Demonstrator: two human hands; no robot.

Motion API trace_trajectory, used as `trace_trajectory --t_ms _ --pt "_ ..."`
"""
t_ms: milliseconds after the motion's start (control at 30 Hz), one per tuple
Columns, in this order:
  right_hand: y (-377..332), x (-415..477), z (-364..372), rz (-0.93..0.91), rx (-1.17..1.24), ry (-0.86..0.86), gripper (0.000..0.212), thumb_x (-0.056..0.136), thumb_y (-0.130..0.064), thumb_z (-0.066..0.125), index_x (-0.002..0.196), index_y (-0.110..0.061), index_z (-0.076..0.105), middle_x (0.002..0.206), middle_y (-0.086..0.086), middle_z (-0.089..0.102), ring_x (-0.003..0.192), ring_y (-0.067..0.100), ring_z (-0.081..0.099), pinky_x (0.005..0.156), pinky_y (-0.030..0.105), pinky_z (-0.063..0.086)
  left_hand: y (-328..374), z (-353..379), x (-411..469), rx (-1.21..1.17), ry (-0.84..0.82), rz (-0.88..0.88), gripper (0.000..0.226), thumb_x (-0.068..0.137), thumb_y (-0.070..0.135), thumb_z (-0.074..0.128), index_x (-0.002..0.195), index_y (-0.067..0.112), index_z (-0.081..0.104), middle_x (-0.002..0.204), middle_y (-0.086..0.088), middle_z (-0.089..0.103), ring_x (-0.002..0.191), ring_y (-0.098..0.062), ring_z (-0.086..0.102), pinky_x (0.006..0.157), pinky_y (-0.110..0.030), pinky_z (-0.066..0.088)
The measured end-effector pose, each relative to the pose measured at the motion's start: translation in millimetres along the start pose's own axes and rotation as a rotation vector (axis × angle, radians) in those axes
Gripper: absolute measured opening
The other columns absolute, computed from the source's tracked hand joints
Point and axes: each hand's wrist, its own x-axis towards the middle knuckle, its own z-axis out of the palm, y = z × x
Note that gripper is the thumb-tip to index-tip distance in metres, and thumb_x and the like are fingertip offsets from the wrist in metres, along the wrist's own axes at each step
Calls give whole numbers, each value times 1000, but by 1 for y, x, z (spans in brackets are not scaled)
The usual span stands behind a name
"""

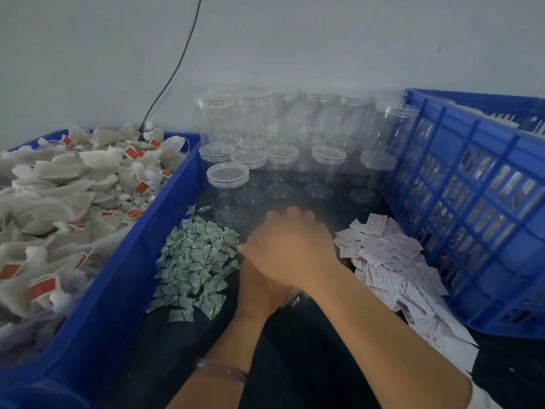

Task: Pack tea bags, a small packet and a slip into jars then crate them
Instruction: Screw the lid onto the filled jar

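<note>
The right hand (292,249) lies across the top of the left hand (259,287) at the middle of the dark table (177,349), both smeared by motion blur. The right-hand fingers (290,215) curl forward and down, and the left-hand fingers are hidden beneath the right hand. I cannot tell what either hand has hold of. A glint of clear plastic (295,299) shows just under the right wrist, too little to name.

The heap of small green-and-white packets (194,261) lies just left of the hands. The scatter of white paper slips with pink print (389,261) lies just right of them. Beyond the hands, the clear plastic lidded jars (280,154) stand in rows against the grey wall (324,39), some stacked.

The pale mesh tea bags with red tags (73,187) fill the solid blue plastic bin (118,290) on the left. The blue lattice-sided plastic crate (472,202) sits on the right. A clear bangle (221,370) circles the left wrist, and a black cable (177,63) runs down the wall.
</note>
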Motion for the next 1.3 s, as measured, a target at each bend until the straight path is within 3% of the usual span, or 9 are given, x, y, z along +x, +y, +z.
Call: trace_trajectory --t_ms 133,267,400,533,633,767,867,1067,1300 --pt "19 -6 -9 -211 98 -158 73 93 -51 39 156 -30 9 165 4 1 151 29 -7 119 50 -1 -12 -5 1 5 -31 -28 67 61 28 83 119 37 50 106 30 64 99 10 61 83 -19 54" --pt "32 -6 -13 -201 197 -128 73 90 -57 50 153 -38 20 161 -2 20 145 28 15 110 44 28 -14 -7 -2 -52 -51 -16 70 65 35 75 129 23 46 118 8 65 111 -10 63 88 -29 53" --pt "7 -9 0 37 88 123 71 82 -70 46 137 -27 41 132 10 42 117 30 36 81 37 39 -11 -4 0 -74 -24 -71 79 59 49 74 128 21 47 105 10 69 97 5 64 74 -8 49" --pt "12 -13 8 -59 88 98 79 90 -67 38 152 -21 25 155 17 27 145 32 13 117 43 18 -4 0 2 -103 -29 -88 80 54 83 66 115 34 47 104 11 66 102 2 63 81 -10 48" --pt "33 -18 2 -237 212 -33 75 93 -50 47 156 -28 14 165 2 4 149 19 -3 119 36 2 -12 -2 0 -135 -31 -54 89 56 70 79 126 24 49 114 12 67 109 -14 64 90 -32 53" --pt "36 -13 -2 -122 310 31 79 76 -63 66 143 -32 37 138 -3 35 127 20 26 99 32 36 -14 -5 0 -64 -9 8 66 61 36 79 119 42 49 113 14 65 104 -6 65 81 -16 51" --pt "14 -11 2 76 139 210 79 67 -76 57 124 -23 43 109 1 33 104 22 33 79 31 36 -15 -3 0 -69 2 -21 69 58 43 78 120 32 50 108 15 68 100 -3 66 78 -12 50" --pt "36 -22 6 -204 333 16 73 91 -56 49 154 -31 21 164 1 3 148 13 -8 117 31 3 -15 -5 0 -29 -39 -25 63 65 27 82 118 38 49 108 19 66 104 3 62 87 -27 54" --pt "29 -24 4 60 277 217 83 59 -81 60 124 -32 44 111 -4 34 110 16 37 82 26 38 -9 -5 -1 -30 -7 28 59 61 35 76 111 51 51 110 19 64 100 -2 64 78 -11 49"
